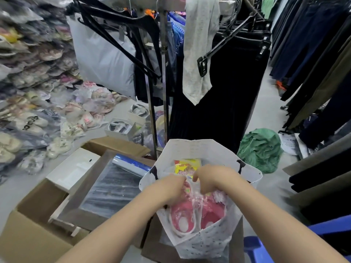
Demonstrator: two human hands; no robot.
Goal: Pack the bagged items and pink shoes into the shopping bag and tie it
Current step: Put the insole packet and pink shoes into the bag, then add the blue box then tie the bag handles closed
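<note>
Your left hand [169, 188] and right hand [214, 179] inside the shopping bag [199, 149], fingers curled onto the clear wrap of the pink shoes [211, 211] just beneath them, yellow packet [187, 166] at the bag's far side

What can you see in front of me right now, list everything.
shopping bag: one, white, bottom centre, open
pink shoes: one pair, pink, clear-wrapped, inside the bag
packet: one, yellow, in the bag behind the shoes
cardboard boxes: several, brown, lower left
green cloth: one heap, green, floor at right
bagged shoes: many, mixed colours, piled at left
clothes rack: one, metal, centre, dark garments hanging
left grip: one, in the bag, gripping the shoe wrap
right grip: one, in the bag, gripping the shoe wrap
</note>
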